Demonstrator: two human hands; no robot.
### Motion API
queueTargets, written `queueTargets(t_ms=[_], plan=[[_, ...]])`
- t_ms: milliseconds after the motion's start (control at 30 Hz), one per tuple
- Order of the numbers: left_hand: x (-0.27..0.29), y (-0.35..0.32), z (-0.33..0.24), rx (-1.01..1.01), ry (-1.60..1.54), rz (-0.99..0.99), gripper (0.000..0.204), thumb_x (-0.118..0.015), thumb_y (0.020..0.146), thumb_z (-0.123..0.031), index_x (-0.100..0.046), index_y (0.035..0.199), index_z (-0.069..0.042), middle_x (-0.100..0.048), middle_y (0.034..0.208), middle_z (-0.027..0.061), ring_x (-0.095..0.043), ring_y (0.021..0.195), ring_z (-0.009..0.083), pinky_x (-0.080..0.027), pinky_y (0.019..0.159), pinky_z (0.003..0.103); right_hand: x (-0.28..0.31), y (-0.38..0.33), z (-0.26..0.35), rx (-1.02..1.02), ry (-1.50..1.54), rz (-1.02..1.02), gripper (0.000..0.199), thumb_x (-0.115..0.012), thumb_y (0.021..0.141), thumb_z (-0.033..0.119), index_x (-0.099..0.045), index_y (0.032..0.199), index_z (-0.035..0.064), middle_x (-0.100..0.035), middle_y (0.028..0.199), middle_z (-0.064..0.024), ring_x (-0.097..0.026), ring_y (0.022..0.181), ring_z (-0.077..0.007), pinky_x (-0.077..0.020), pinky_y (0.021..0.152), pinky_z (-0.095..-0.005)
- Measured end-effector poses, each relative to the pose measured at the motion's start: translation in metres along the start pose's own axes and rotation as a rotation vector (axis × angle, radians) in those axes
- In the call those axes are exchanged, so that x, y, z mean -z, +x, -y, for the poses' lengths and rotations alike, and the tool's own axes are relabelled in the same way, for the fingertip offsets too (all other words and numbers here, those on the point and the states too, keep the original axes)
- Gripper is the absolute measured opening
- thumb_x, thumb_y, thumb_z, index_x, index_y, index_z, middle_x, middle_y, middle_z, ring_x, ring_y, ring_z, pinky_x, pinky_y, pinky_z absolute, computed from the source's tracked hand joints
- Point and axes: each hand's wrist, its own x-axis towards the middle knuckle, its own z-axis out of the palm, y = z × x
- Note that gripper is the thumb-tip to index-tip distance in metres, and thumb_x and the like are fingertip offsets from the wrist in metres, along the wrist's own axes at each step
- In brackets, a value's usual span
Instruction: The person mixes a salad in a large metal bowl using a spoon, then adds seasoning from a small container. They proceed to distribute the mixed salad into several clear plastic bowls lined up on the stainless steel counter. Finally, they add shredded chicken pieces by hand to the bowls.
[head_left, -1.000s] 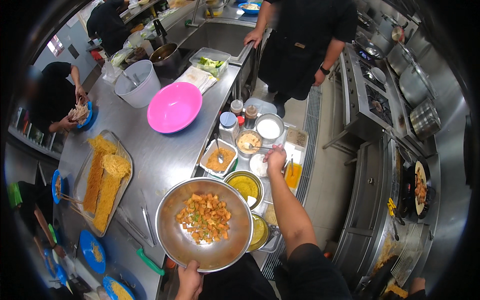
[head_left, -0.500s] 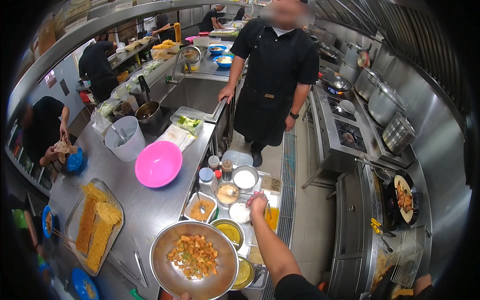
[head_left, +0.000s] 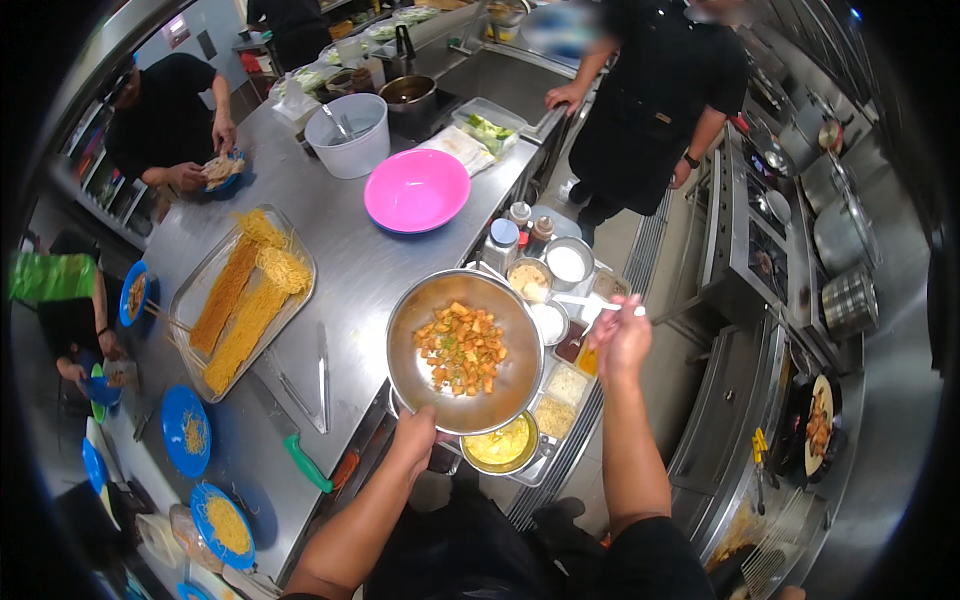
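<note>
My left hand [head_left: 416,440] is closed on the near rim of a wide steel mixing bowl [head_left: 397,365]. Browned cubes [head_left: 460,350] with green bits lie inside it. To the right of the bowl, my right hand [head_left: 622,345] pinches a white spoon [head_left: 588,301] by its handle end. The spoon's tip points left, over the seasoning containers. Beneath and beyond it are a tin of white powder [head_left: 548,322], another white-filled tin [head_left: 567,262] and a tin of beige powder [head_left: 529,278]. A pot of yellow liquid [head_left: 497,445] sits below the mixing bowl, partly hidden by it.
On the steel counter stand a pink bowl [head_left: 417,190], a white bucket [head_left: 350,140], a tray of noodles [head_left: 180,305], tongs [head_left: 322,375] and a green-handled knife [head_left: 308,464]. A co-worker [head_left: 640,110] stands ahead; others work at left. A wok [head_left: 795,425] is at right.
The view has swung, and things at left sit further right. My right hand has come up from the containers, showing the white spoon. More of my left hand shows on the bowl rim.
</note>
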Motion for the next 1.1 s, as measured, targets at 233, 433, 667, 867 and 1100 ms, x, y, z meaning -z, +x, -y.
queueTargets(t_ms=[233,433,667,867,1100], plan=[[0.024,-0.049,-0.006,0.056,-0.168,-0.037,0.044,-0.046,0.092,-0.002,-0.046,0.134,0.009,-0.063,0.12,0.0243,-0.071,0.097,0.0357,-0.065,0.071,0.044,-0.017,0.046,-0.034,0.249,-0.072,-0.094,0.032,-0.042,0.109,0.033,-0.05,0.103,0.0024,-0.05,0.064,-0.0034,-0.048,0.044,-0.0127,-0.0416,0.036,-0.0284],[0.108,-0.133,0.015,0.081,-0.428,-0.177,0.05,-0.056,0.081,0.006,-0.051,0.13,0.004,-0.065,0.111,0.0174,-0.068,0.096,0.0315,-0.06,0.084,0.049,-0.007,0.157,-0.192,0.194,-0.479,-0.163,0.036,-0.045,0.106,0.031,-0.056,0.1,-0.0029,-0.061,0.072,-0.0131,-0.059,0.057,-0.0273,-0.0499,0.054,-0.0401],[0.203,-0.216,0.036,0.0,-0.627,-0.309,0.047,-0.059,0.076,0.009,-0.057,0.123,0.007,-0.066,0.109,0.0209,-0.068,0.101,0.0373,-0.056,0.092,0.051,0.083,0.209,-0.273,0.11,-0.889,-0.192,0.043,-0.064,0.096,0.04,-0.069,0.097,-0.0025,-0.07,0.082,-0.0132,-0.065,0.076,-0.0278,-0.0525,0.07,-0.041],[0.218,-0.36,0.037,-0.228,-0.711,-0.797,0.043,-0.057,0.072,0.008,-0.063,0.114,0.006,-0.069,0.093,0.0135,-0.068,0.08,0.0252,-0.057,0.082,0.042,-0.073,-0.021,-0.174,0.337,-0.79,0.067,0.039,-0.067,0.095,0.019,-0.056,0.123,-0.0047,-0.062,0.12,-0.0204,-0.062,0.097,-0.0273,-0.0504,0.084,-0.0374],[0.268,-0.383,0.084,-0.225,-0.854,-0.784,0.027,-0.056,0.076,0.005,-0.062,0.102,0.002,-0.065,0.083,0.0077,-0.066,0.072,0.022,-0.058,0.08,0.044,-0.319,-0.26,-0.21,0.35,-1.284,0.652,0.13,-0.081,0.076,0.052,-0.002,0.151,-0.017,-0.024,0.151,-0.0394,-0.034,0.138,-0.0506,-0.0345,0.116,-0.0486]])
